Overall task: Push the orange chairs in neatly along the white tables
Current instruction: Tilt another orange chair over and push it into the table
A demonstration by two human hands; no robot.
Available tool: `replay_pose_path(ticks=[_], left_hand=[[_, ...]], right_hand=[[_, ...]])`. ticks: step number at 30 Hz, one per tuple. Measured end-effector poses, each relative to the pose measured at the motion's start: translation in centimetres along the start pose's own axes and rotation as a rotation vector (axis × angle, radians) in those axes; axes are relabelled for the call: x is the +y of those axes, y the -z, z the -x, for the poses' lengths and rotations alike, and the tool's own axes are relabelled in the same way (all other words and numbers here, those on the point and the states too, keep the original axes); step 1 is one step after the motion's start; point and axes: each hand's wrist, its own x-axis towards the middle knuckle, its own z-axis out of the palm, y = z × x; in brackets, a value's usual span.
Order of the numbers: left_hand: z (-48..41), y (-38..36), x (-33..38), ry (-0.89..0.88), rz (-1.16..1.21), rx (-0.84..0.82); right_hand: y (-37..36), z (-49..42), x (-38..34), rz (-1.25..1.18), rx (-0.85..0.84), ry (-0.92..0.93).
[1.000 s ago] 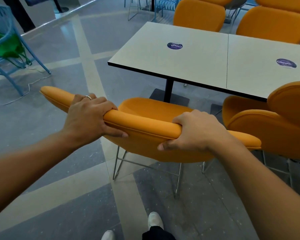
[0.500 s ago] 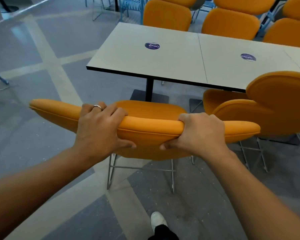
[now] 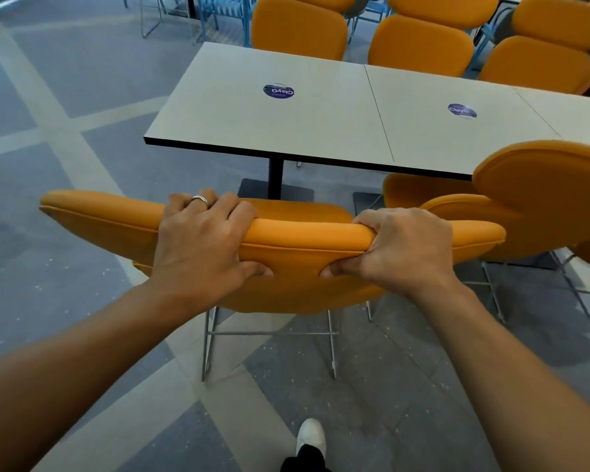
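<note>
Your left hand (image 3: 203, 248) and right hand (image 3: 402, 248) grip the padded orange chair (image 3: 307, 264) backrest, facing white tables (image 3: 321, 120) on grey floor (image 3: 48, 260).

A round purple sticker (image 3: 278, 91) lies on the left white table (image 3: 218, 107), upper middle of the frame; its white lettering reads "ClayG". A second purple sticker (image 3: 462, 111) on the neighbouring table (image 3: 423, 141), upper right, shows the same word, blurrier. Finer print on both is unreadable.
</note>
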Motion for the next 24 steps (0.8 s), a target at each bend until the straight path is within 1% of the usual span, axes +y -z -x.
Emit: replay_pose_path(ticks=[5,10,15,24], left_hand=[[-2.4,-1.2,-1.4,0.026,0.020,0.038],[-4.8,-2.6,-2.1,0.098,0.034,0.049],[-7.5,-3.7,-3.3,0.114,0.061,0.056],[-9.7,-5.3,-1.2,0.082,0.090,0.140]], right_hand=[[-1.0,-2.8,-0.2,-0.001,0.019,-0.022],[-1.8,-5.5,0.6,-0.021,0.046,-0.039],[-2.6,-8.3,1.2,-0.010,0.072,-0.053],[-2.5,-10.1,4.9,-0.002,-0.006,-0.126]])
